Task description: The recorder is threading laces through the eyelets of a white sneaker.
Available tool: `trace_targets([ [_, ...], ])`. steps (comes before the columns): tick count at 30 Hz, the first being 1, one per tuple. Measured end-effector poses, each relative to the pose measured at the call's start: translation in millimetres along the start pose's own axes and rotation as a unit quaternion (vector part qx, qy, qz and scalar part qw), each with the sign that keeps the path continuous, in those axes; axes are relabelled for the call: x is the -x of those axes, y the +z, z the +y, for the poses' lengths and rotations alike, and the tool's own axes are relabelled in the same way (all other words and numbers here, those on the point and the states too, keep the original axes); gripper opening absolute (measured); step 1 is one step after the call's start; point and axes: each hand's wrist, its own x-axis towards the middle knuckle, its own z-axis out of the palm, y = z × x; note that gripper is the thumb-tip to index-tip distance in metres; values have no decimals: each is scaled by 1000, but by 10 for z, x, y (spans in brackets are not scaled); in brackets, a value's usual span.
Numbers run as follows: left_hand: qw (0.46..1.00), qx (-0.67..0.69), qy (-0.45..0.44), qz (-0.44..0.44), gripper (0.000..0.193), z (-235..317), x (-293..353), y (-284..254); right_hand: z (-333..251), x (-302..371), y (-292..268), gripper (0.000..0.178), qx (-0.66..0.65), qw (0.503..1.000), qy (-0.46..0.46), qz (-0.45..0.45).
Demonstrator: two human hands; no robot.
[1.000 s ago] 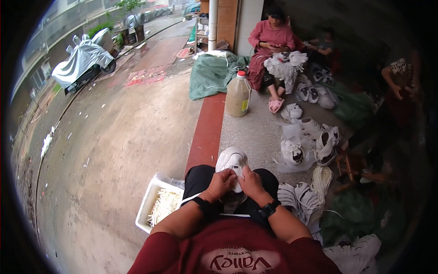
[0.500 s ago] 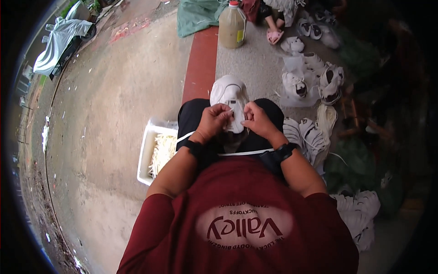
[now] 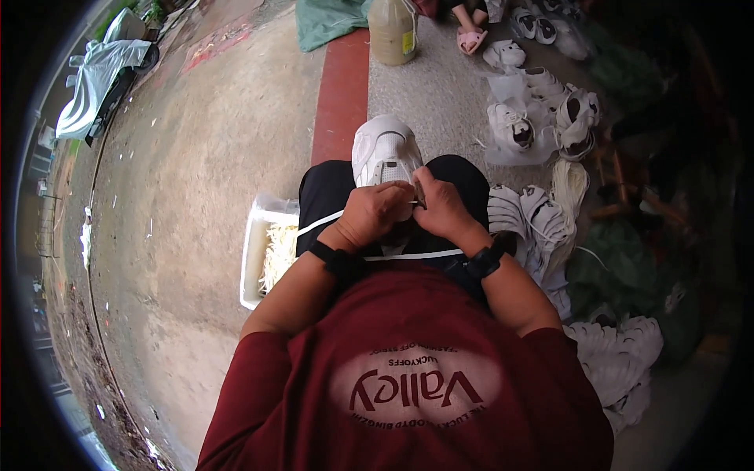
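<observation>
A white sneaker (image 3: pixel 382 149) rests on my lap, toe pointing away from me. My left hand (image 3: pixel 375 212) and my right hand (image 3: pixel 440 206) are both closed over its tongue end, fingers pinching a white shoelace (image 3: pixel 408 255). The lace runs from my hands across my lap to both sides. Each wrist wears a black band. My fingertips hide where the lace meets the shoe.
A white plastic tub (image 3: pixel 261 247) of pale laces sits by my left knee. White sneakers lie piled at my right (image 3: pixel 534 220) and ahead (image 3: pixel 542 118). A big yellowish jug (image 3: pixel 392 31) stands ahead beside a red curb strip (image 3: pixel 340 94). Another person's foot in a pink sandal (image 3: pixel 470 39) shows at the top.
My head has tilted down, so the seated person ahead has slid out of the top. My hands have stayed on the sneaker, working the lace closer to the tongue.
</observation>
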Motion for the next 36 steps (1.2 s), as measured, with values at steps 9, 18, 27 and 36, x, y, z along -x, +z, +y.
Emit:
trace_targets([
  [9, 995, -70, 9, -69, 13, -162, -128, 82, 72, -129, -42, 31, -150, 987, 62, 2],
  [18, 923, 283, -234, 113, 5, -398, 61, -57, 36, -349, -174, 22, -127, 988, 78, -39],
  [27, 948, 120, -275, 108, 12, -606, -71, -271, 25, -839, 45, 18, -25, 999, 20, -37],
  [36, 964, 57, -249, 70, 12, -593, -129, -320, 25, -895, 132, 16, 62, 996, 28, -64],
])
